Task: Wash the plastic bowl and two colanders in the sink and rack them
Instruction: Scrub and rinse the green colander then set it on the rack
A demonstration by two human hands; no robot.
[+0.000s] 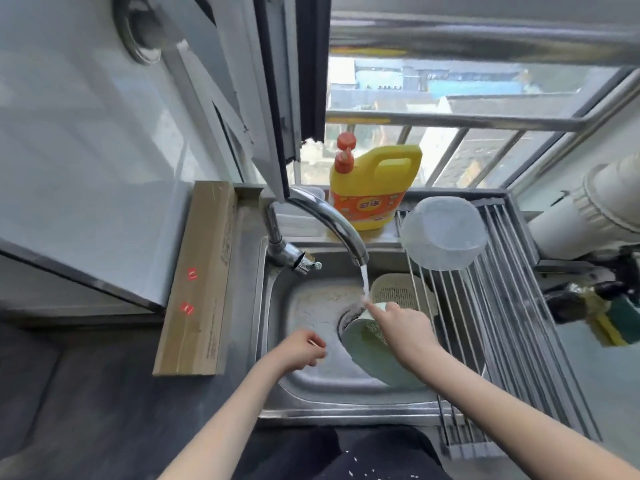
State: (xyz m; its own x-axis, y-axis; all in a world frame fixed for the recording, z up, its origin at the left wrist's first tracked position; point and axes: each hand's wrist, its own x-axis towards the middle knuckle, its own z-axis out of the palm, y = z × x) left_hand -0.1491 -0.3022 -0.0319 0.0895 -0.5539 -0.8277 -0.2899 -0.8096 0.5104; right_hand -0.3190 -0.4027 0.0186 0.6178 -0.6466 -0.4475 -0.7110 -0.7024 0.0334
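My right hand [403, 329] grips a pale green colander [367, 351], tilted on its side over the drain of the steel sink [311, 379]. Water runs from the faucet [332, 223] onto the colander's upper rim. My left hand [303, 349] hovers loosely curled over the sink's left half, holding nothing that I can see. A cream colander [398, 289] rests in the sink's back right corner, partly under the rack. A translucent plastic bowl [445, 233] lies upside down on the roll-up steel rack [502, 323] across the sink's right side.
A yellow detergent jug [372, 185] with an orange pump stands on the sill behind the faucet. A long cardboard box [199, 278] lies left of the sink. A yellow-green sponge [609, 327] sits at the right. An open window frame [277, 98] hangs above the faucet.
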